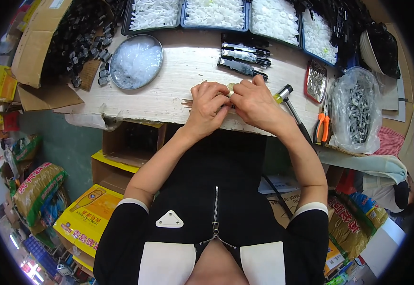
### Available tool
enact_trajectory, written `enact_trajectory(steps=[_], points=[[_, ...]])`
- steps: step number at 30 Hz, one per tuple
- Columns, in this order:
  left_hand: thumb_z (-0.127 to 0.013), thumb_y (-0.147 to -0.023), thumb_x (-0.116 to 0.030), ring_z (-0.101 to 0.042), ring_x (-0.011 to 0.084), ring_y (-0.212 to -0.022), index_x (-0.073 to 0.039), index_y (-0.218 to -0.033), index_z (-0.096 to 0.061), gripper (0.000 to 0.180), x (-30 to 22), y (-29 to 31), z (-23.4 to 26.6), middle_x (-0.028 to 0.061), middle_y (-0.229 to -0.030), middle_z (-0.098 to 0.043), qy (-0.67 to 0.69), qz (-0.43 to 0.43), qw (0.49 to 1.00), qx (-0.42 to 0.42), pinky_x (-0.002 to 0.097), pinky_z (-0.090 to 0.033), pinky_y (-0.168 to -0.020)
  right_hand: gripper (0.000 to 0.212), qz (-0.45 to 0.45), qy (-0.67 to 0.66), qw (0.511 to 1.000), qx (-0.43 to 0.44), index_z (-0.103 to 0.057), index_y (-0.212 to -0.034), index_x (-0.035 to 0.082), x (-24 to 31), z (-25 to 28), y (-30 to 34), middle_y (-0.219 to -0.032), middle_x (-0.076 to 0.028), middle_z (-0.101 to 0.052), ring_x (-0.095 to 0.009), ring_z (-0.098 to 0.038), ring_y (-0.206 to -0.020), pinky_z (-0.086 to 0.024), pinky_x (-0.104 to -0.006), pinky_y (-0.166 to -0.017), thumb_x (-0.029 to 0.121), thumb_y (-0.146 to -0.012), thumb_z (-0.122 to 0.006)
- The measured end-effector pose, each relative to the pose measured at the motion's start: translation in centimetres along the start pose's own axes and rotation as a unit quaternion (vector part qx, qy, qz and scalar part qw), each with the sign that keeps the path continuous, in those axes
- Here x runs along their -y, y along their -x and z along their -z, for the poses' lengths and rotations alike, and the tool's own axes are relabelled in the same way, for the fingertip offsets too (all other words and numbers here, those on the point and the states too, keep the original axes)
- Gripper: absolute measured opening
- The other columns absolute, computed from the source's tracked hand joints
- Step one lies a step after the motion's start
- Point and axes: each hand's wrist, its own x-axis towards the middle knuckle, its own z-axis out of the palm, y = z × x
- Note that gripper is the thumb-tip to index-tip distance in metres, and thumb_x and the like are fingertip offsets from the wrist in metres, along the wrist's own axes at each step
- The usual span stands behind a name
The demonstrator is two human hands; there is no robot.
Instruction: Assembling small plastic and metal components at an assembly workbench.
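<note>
At the front edge of the white table [173, 102], my left hand [208, 104] and my right hand [255, 103] meet with bent fingers. Between the fingertips a small pale, yellowish piece [231, 87] shows; the fingers hide most of it, so its kind is unclear. Both hands are closed around it. Just beyond them lie several long black plastic parts with silvery strips [243, 66], side by side. Close to my right hand rests a hammer [287, 91] with a yellow and silver head and a black handle.
Trays of white plastic parts [215, 13] line the back. A round metal dish [161, 59] of clear pieces stands left, near a cardboard box [38, 45] of black parts. At right are a red tray of pins [316, 81], orange-handled pliers [322, 127] and a bag of metal parts [357, 111].
</note>
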Motion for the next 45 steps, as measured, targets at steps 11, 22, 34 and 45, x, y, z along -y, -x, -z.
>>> enact_trajectory(steps=[11, 22, 34, 45], points=[[-0.066, -0.067, -0.008, -0.048, 0.0189, -0.094, -0.007, -0.076, -0.059, 0.011, -0.4, -0.4, 0.5, 0.0017, -0.093, -0.056, -0.014, 0.039, 0.999, 0.028, 0.0331, -0.027, -0.084, 0.009, -0.068, 0.001, 0.993, -0.094, -0.06, -0.078, 0.007, -1.3, 1.4, 2.6, -0.078, -0.006, -0.055, -0.02, -0.054, -0.077, -0.036, -0.0333, -0.068, 0.004, -0.069, -0.062], [-0.066, -0.07, -0.008, -0.057, 0.0208, -0.081, -0.004, -0.083, -0.065, 0.013, 5.0, -7.8, 9.0, 0.0078, -0.082, -0.061, -0.137, 0.056, 0.984, -0.098, 0.0288, -0.044, -0.074, 0.04, -0.656, 0.285, 0.698, -0.037, -0.054, -0.113, 0.01, -14.1, 9.0, 27.6, -0.107, -0.012, -0.056, -0.03, -0.053, -0.1, -0.041, -0.0487, -0.082, 0.032, -0.08, -0.056], [-0.063, -0.07, -0.028, -0.06, 0.0326, -0.089, -0.014, -0.097, -0.066, 0.031, 16.3, -18.1, 11.4, 0.0132, -0.094, -0.063, -0.353, 0.152, 0.923, 0.001, 0.0422, -0.046, -0.08, 0.029, -0.593, 0.195, 0.769, -0.139, -0.059, -0.103, 0.006, -15.7, 7.4, 26.6, -0.098, -0.012, -0.06, -0.029, -0.057, -0.09, -0.043, -0.0371, -0.079, 0.017, -0.077, -0.059], [-0.065, -0.076, -0.015, -0.062, 0.0188, -0.07, -0.007, -0.085, -0.067, 0.013, 16.9, -17.8, 11.4, 0.0078, -0.082, -0.063, -0.039, 0.147, 0.977, -0.151, 0.0315, -0.048, -0.058, 0.021, -0.536, 0.138, 0.785, -0.279, -0.061, -0.099, 0.003, -15.4, 7.2, 27.0, -0.086, -0.011, -0.061, -0.021, -0.058, -0.072, -0.045, -0.0304, -0.068, 0.015, -0.082, -0.058]])
